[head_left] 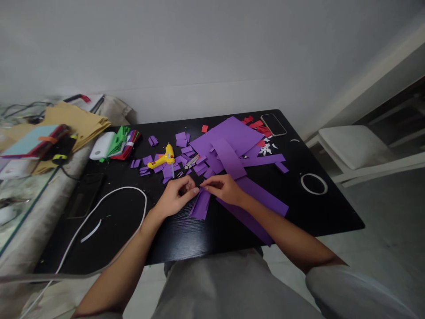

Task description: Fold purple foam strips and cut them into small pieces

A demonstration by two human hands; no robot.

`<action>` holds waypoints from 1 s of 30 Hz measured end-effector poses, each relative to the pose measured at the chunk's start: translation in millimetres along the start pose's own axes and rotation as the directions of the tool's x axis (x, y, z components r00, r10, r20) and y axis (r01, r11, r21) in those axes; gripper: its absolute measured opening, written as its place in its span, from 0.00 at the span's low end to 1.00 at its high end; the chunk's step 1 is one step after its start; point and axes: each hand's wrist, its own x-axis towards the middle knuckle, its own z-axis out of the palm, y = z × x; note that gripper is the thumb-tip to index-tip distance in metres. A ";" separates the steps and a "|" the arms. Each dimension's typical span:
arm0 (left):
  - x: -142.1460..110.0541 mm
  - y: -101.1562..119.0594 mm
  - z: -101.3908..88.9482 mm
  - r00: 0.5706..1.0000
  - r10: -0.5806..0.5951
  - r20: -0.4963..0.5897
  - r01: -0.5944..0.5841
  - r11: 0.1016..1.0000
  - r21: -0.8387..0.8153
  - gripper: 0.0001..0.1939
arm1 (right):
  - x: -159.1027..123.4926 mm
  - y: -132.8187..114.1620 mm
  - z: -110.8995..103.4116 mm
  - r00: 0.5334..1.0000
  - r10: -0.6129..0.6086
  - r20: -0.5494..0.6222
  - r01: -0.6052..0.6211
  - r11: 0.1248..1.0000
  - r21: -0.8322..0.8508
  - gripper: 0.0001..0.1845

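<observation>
My left hand (176, 196) and my right hand (223, 188) meet over the black table (212, 230), both pinching the top end of a folded purple paper strip (201, 205) that lies toward me. Fingers of both hands are closed on it. Just beyond the hands lie scissors (191, 162) and a yellow glue gun (163, 159) among several small purple paper pieces (181, 140). Larger purple sheets and long strips (232, 141) spread out to the right of my hands.
A phone (273, 124) and red paper scraps (257, 125) sit at the table's far right. A roll of tape (314, 184) lies right. A white cable (109, 204) loops at left. Coloured paper stacks (124, 142), a white box (102, 145) and brown envelopes (78, 119) lie far left.
</observation>
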 end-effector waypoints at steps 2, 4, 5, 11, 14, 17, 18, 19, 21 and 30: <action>0.1 2.4 1.7 0.994 -0.057 0.093 0.058 0.998 -0.009 0.15 | -1.1 -1.4 0.6 1.000 -0.010 -0.010 0.009 0.998 -0.064 0.10; 0.3 3.2 4.6 0.988 -0.078 0.131 0.080 0.997 -0.006 0.15 | -2.4 -2.9 1.5 0.999 -0.030 -0.020 0.027 0.991 -0.129 0.10; 0.2 3.2 6.3 0.987 -0.082 0.135 0.084 0.996 -0.005 0.14 | -3.0 -3.4 1.9 0.999 -0.044 -0.024 0.040 0.987 -0.158 0.10; -0.6 1.3 12.2 0.993 -0.071 0.095 0.071 0.997 -0.001 0.09 | -4.4 -3.5 3.4 0.995 -0.102 -0.023 0.094 0.968 -0.234 0.10; -0.3 1.1 12.0 0.996 -0.052 0.066 0.052 0.999 0.006 0.06 | -4.5 -3.5 3.7 0.995 -0.102 -0.020 0.096 0.970 -0.222 0.10; 0.3 1.2 11.5 0.997 -0.055 0.051 0.054 0.998 0.018 0.04 | -4.8 -5.1 4.0 0.995 -0.098 -0.021 0.091 0.972 -0.219 0.11; 0.4 1.3 11.5 0.997 -0.059 0.047 0.058 0.998 0.022 0.03 | -5.0 -5.7 4.2 0.995 -0.094 -0.021 0.087 0.972 -0.217 0.11; 0.6 1.3 11.6 0.997 -0.062 0.041 0.061 0.998 0.023 0.03 | -5.1 -6.0 4.5 0.996 -0.086 -0.022 0.079 0.975 -0.210 0.12; 0.8 1.1 12.0 0.997 -0.072 0.034 0.072 0.997 0.005 0.02 | -5.2 -5.3 5.4 0.998 -0.061 -0.022 0.056 0.985 -0.165 0.13; 3.1 -0.3 13.3 0.972 -0.220 0.084 0.235 0.922 -0.309 0.10 | -2.6 4.2 8.8 0.999 0.051 0.015 -0.052 0.993 0.110 0.13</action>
